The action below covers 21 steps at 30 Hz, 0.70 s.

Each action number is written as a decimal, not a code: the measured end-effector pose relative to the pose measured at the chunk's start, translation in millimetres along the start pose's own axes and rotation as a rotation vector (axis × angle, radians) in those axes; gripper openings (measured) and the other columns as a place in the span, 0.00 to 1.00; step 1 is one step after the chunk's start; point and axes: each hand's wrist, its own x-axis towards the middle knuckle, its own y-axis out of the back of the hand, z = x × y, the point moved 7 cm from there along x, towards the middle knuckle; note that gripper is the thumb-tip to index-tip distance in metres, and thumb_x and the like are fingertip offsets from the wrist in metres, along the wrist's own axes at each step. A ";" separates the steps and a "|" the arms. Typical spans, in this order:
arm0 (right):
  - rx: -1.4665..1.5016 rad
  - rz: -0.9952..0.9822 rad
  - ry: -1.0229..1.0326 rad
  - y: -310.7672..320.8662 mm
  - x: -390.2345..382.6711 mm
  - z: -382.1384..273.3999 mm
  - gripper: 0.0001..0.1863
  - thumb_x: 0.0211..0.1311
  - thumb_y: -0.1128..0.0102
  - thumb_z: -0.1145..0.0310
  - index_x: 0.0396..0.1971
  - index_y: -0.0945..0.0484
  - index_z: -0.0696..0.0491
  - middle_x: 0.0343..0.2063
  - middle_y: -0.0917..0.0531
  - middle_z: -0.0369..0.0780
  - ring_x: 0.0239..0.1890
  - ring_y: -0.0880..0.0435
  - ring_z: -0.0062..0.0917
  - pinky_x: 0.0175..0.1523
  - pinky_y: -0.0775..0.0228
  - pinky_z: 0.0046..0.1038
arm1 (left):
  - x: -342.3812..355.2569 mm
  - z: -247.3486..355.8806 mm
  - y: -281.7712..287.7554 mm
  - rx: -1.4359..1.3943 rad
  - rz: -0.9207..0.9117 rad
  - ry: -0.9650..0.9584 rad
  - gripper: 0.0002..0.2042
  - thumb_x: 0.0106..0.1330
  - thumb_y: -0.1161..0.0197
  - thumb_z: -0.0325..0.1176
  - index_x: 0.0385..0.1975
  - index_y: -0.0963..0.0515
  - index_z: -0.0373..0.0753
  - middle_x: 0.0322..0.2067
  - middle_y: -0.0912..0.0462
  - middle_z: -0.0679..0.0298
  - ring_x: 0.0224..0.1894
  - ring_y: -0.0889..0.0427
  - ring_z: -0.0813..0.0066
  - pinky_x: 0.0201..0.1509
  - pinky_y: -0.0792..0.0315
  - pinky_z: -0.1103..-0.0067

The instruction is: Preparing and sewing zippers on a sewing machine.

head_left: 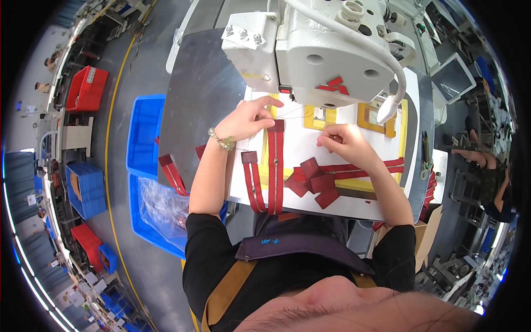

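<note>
My left hand (249, 118) is at the front of the white sewing machine (337, 61), its index finger stretched toward the needle area and its thumb apart below. By that thumb lies the dark red end of a red zipper strip (275, 166), which hangs over the table's front edge. A shorter red zipper strip (254, 185) lies to its left. Thin dark thread (296, 114) crosses the white work surface between my hands. My right hand (345, 143) hovers right of it with fingers curled together; whatever they may hold is hidden.
Dark red pieces (318, 182) and another zipper lie before my right hand. Yellow-edged frames (321, 117) sit under the machine. Blue bins (145, 135), one with clear plastic, stand left of the table. Scissors (426, 169) lie at the right edge. A white hose (395, 66) curves down there.
</note>
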 end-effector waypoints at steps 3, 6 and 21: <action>-0.078 0.074 0.018 10.5 -13.9 -3.9 0.12 0.60 0.40 0.68 0.25 0.23 0.62 0.18 0.25 0.34 0.20 0.32 0.15 0.27 0.37 0.19 | 1.2 3.9 2.8 0.086 -0.012 -0.030 0.19 0.56 0.39 0.28 0.49 0.28 0.34 0.20 0.22 0.66 0.26 0.23 0.79 0.37 0.30 0.82; -0.153 0.122 0.011 14.9 -25.1 0.3 0.10 0.59 0.40 0.69 0.25 0.23 0.62 0.17 0.26 0.35 0.20 0.33 0.15 0.27 0.38 0.20 | -1.4 5.3 6.4 0.154 -0.006 -0.023 0.18 0.56 0.38 0.28 0.47 0.27 0.32 0.20 0.22 0.65 0.27 0.22 0.78 0.38 0.29 0.81; -0.301 0.389 0.086 33.6 -42.9 0.6 0.06 0.56 0.38 0.73 0.26 0.22 0.59 0.17 0.24 0.37 0.18 0.32 0.16 0.25 0.40 0.20 | -10.3 51.8 -22.0 0.090 -0.018 -0.278 0.09 0.53 0.32 0.31 0.33 0.19 0.38 0.27 0.20 0.65 0.32 0.23 0.70 0.41 0.30 0.76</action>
